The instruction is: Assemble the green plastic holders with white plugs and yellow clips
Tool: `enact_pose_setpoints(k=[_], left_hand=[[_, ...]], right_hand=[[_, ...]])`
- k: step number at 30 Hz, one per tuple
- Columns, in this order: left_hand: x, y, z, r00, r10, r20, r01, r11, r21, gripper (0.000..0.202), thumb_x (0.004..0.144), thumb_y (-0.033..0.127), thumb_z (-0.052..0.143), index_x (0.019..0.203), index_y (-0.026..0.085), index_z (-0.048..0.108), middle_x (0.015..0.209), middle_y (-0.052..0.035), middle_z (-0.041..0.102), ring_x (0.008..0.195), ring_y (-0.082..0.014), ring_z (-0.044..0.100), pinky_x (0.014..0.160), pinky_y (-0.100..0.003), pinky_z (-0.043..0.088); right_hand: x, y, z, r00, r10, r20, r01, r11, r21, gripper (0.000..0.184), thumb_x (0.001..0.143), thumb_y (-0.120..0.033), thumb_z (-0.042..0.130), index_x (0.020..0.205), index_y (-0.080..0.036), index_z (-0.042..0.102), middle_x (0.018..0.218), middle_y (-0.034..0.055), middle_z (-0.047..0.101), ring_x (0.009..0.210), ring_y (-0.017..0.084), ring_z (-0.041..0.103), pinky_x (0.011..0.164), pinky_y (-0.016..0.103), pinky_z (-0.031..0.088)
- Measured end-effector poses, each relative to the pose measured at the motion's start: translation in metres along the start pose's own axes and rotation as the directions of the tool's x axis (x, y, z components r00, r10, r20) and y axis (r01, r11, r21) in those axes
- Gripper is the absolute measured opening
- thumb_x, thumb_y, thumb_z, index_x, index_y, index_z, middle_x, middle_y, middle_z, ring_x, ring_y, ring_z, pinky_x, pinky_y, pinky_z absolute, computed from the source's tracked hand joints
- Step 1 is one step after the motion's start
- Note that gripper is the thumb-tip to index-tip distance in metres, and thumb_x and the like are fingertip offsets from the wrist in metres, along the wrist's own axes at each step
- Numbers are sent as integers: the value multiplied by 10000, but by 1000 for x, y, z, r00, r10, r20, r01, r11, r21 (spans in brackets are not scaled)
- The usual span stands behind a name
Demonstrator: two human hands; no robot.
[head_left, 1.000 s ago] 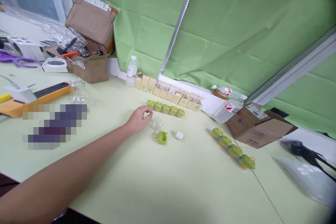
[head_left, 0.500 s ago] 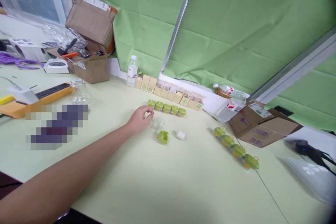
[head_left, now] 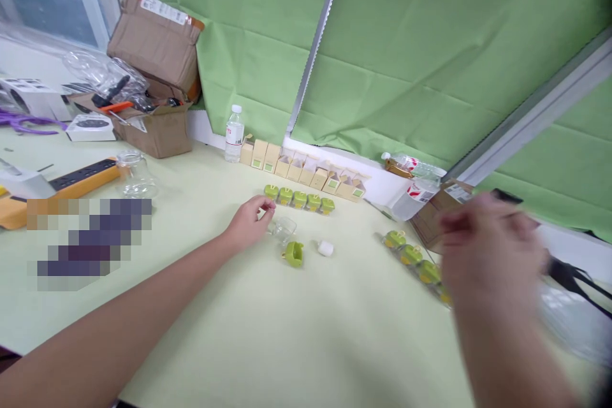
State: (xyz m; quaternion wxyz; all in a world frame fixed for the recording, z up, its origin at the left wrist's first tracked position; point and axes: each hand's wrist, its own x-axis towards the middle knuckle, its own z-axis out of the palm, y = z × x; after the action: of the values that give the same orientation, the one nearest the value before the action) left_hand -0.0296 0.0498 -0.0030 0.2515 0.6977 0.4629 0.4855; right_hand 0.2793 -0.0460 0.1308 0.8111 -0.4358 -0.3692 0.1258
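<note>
Newly in view, the right hand is too blurred to tell its grip, while the left hand, curled, hold unclear, seems to steady the clear cup behind the green cap, next needing a careful right-hand reach.

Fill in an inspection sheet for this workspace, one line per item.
Surface: pale table, with items lined up toward its back.
Job's things: clear container, green piece and white piece mid-table; green-topped row behind, second row to the right.
Clutter: small cartons, upright bottle, open brown box, clear plastic.
Hands: left hand beside the clear container, hold unclear; right hand blurred, hiding part of the second row, hold unclear.
Cables: black cords at far right; white adapter by the orange power strip.
Surroundings: green sheeting behind, window upper left.
</note>
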Motion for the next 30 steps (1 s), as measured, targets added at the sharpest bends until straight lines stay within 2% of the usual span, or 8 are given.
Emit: enact_pose_setpoints(k=[2,4,5,8,15,24,28,30], left_hand=[[0,0,1,1000,-2,2,2,1000,-6,103,875,235,519,903,211,616,981,-24,671,895,-178,629,769,-299,492],[-1,0,2,1000,-4,4,4,1000,-7,100,867,221,525,896,212,620,980,-21,670,885,-175,625,765,-294,487],[-2,1,3,1000,-6,3,6,1000,-6,103,866,216,525,902,213,621,986,-20,669,888,-174,623,765,-292,485],[-4,3,4,1000,-15,-3,15,1000,1,113,868,212,521,922,218,620,994,-17,663,879,-171,616,743,-284,481],[-8,12,4,1000,0,13,-1,1000,16,91,881,228,518,894,218,607,955,-19,652,887,-181,599,621,-256,438],[-15,27,0,982,170,85,-177,982,73,120,919,221,486,960,216,598,983,-35,641,901,-185,593,785,-314,485],[-22,42,-4,893,341,295,-373,926,59,187,901,247,538,1076,222,600,1083,-58,645,1031,-220,575,891,-354,480],[-26,49,-6,833,382,401,-441,895,64,286,872,261,583,1155,222,582,1148,-66,636,1093,-240,555,931,-369,469]], right_hand=[[-24,35,-5,984,177,-33,-180,977,-114,295,716,-314,827,712,-174,567,669,-52,572,534,87,538,557,248,502],[-48,74,-12,931,363,-34,-358,896,-262,358,646,-396,851,732,-195,567,640,-64,558,522,95,530,535,250,491],[-57,90,-15,888,459,27,-427,845,-322,379,628,-419,855,759,-198,576,648,-56,573,549,112,557,543,259,500],[-69,120,-23,834,529,155,-448,814,-369,402,676,-508,802,775,-210,551,690,-35,606,609,135,587,555,262,508],[-68,118,-28,775,541,327,-367,807,-463,437,756,-595,715,713,-214,506,589,-30,580,562,131,540,570,262,462],[-71,118,-25,764,569,304,-379,777,-502,439,689,-582,760,755,-213,532,659,12,635,634,177,613,605,305,508],[-72,121,-27,764,545,346,-322,786,-528,336,770,-506,689,874,-217,552,842,66,698,813,232,669,651,335,548],[-73,122,-28,775,485,404,-202,796,-570,316,816,-457,642,1015,-224,565,1033,97,706,972,263,662,730,378,566]])
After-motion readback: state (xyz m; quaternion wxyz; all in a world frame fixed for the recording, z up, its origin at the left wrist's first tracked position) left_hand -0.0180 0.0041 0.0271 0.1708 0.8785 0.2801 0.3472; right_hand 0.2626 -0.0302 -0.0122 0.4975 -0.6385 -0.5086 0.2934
